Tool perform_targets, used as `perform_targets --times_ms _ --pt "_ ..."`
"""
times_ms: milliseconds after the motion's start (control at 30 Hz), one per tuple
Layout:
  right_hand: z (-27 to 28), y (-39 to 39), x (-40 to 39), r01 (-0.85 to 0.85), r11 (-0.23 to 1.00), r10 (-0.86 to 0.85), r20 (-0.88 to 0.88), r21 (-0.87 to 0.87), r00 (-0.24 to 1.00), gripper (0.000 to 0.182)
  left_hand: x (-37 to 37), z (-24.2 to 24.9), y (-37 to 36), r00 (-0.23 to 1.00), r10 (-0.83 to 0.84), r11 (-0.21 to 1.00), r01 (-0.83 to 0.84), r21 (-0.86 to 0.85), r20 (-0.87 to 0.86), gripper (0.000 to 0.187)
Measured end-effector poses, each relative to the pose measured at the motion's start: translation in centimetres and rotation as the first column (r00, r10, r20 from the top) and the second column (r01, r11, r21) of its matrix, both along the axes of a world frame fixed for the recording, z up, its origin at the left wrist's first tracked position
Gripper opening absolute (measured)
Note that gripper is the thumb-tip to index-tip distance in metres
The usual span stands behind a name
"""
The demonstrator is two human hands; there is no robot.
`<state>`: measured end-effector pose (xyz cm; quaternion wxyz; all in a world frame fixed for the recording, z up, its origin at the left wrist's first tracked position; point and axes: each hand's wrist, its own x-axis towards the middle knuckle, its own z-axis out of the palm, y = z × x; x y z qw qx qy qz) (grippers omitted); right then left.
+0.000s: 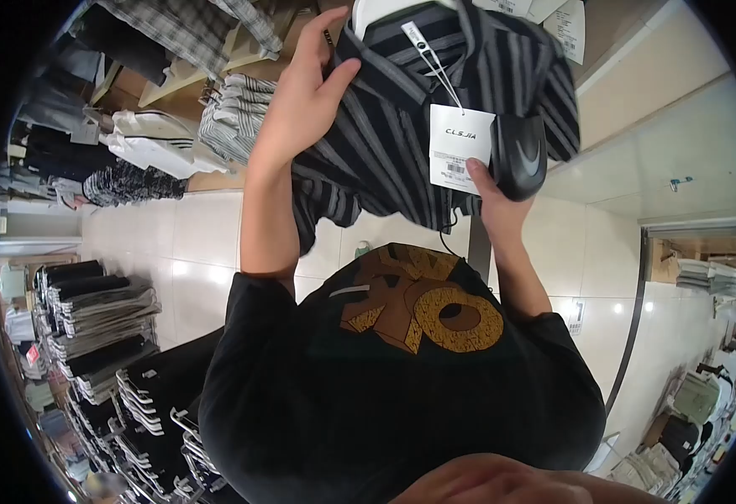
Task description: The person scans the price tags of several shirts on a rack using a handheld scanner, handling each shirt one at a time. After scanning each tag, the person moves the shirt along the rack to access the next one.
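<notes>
A black-and-grey striped collared shirt (393, 151) is in front of me on a white hanger (376, 12), whose top is cut off by the frame. My left hand (313, 92) grips the shirt beside its collar, thumb across the front and fingers stretched along the edge. From the neck a white string carries a white paper tag (459, 126) with printed text and a barcode. My right hand (502, 210) pinches the tag's lower edge under its thumb and holds a black rounded handheld device (521, 164) with a grey curved mark. Its other fingers are hidden.
Folded and hanging clothes (238, 113) line the shelf at upper left. Racks of dark trousers on hangers (103, 319) stand at lower left. A pale counter (679, 143) lies to the right, with folded garments (708, 273) on shelving below. White floor tiles (191, 252) show between.
</notes>
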<state>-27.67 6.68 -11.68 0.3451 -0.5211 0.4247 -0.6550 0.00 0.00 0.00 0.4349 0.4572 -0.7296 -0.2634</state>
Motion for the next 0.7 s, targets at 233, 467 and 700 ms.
perform_targets --times_ms 233,467,700 --pt "5.6 1.3 3.0 -0.095 0.985 0.034 0.382 0.141 0.924 0.04 1.9 -4.4 2.5 0.993 -0.104 0.995 0.104 0.005 -0.048 0.018" --pt "5.5 1.2 6.9 -0.282 0.931 0.216 0.272 0.233 0.938 0.052 0.5 -8.3 4.2 0.897 -0.093 0.903 0.259 0.343 -0.431 0.028" --pt "2.7 1.3 7.3 -0.077 0.949 0.132 -0.164 0.305 0.978 0.039 1.4 -9.2 4.4 0.831 0.051 0.84 0.265 0.475 -0.553 0.028"
